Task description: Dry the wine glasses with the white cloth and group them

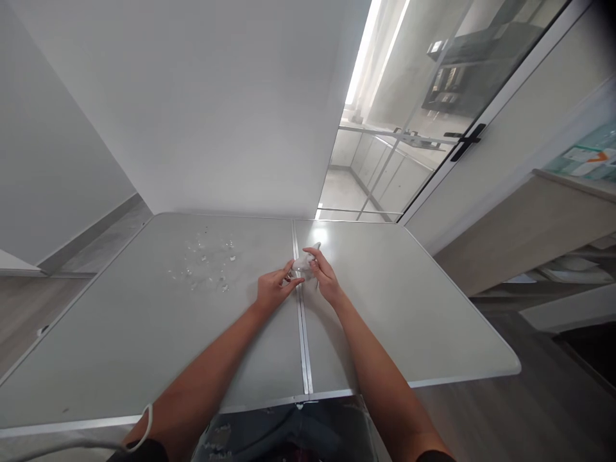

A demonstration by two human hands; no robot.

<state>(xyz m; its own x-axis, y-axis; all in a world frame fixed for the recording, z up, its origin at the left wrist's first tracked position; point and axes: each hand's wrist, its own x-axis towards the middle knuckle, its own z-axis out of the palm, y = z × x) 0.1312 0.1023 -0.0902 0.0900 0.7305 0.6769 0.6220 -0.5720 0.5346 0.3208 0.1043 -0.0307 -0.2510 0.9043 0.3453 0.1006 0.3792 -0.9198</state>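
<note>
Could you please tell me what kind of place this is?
Probably a room in a home, though perhaps a small office: a table stands near a plain wall, and a glass door shows pale cabinets beyond.

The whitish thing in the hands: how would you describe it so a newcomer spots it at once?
Find the pale table, split by a metal seam. Near the seam's far end, the left hand and right hand hold a whitish thing between them. Unlike the small clear pieces scattered on the table's left half, it is in the hands and looks cloudy white.
</note>
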